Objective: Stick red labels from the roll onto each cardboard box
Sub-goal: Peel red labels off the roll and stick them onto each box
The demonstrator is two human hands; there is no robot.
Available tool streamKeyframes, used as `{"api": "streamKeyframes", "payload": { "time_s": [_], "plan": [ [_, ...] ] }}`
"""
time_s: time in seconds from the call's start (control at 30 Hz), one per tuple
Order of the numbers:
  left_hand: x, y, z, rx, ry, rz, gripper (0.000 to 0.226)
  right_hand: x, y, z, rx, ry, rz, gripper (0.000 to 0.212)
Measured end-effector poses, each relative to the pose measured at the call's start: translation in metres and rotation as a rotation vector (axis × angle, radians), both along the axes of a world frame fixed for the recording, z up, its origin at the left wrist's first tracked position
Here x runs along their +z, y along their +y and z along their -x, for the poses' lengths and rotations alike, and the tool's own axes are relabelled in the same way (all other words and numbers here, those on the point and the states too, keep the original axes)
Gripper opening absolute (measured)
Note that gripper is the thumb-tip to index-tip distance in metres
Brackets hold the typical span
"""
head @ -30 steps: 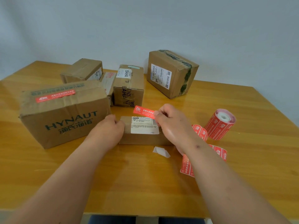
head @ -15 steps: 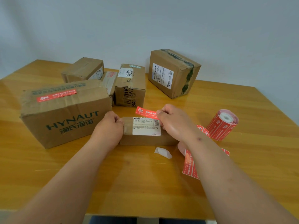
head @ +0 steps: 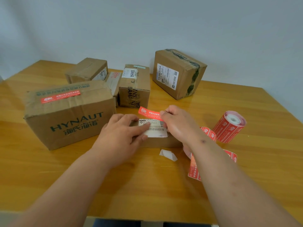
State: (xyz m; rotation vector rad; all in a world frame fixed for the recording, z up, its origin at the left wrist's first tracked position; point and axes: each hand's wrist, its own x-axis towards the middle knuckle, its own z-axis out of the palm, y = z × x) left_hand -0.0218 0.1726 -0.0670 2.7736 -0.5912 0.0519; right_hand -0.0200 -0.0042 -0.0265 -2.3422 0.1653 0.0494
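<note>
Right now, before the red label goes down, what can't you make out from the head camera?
- Small box: most of its top is hidden by both hands.
- Red label: its right end is covered by the right hand.
- Label strip: partly behind the right forearm.
- Flat box between the back boxes: mostly hidden.
- Shipping label text: too small to read.

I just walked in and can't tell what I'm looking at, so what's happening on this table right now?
A person is labelling parcels. Their right hand pinches a peeled red label above a small flat box, while the left hand rests on top of that box. The HYNAUT box already carries a red label; the box at the back right shows none. The label roll lies to the right.
</note>
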Motion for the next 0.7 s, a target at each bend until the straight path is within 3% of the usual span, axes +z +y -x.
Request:
{"api": "streamKeyframes", "payload": {
  "time_s": [0.13, 0.27, 0.43, 0.57, 0.7],
  "plan": [
    [-0.001, 0.002, -0.001, 0.007, 0.004, 0.099, 0.035, 0.001, 0.001, 0.0, -0.003, 0.003, -0.001, 0.026],
    [0.0, 0.002, 0.002, 0.14, 0.012, 0.419, 0.016, 0.001, 0.0, 0.002, 0.022, 0.019, 0.008, 0.025],
    [0.011, -0.001, 0.005, 0.374, 0.165, 0.764, 0.018, 0.002, 0.001, 0.003, 0.074, 0.014, 0.041, 0.026],
    [0.017, -0.008, 0.003, 0.389, 0.21, 0.754, 0.029, 0.007, 0.005, 0.002, 0.133, 0.036, 0.097, 0.027],
    [0.014, -0.01, -0.007, 0.401, 0.143, 0.629, 0.019, 0.011, 0.004, -0.001, 0.153, 0.061, 0.134, 0.023]
  ]
}}
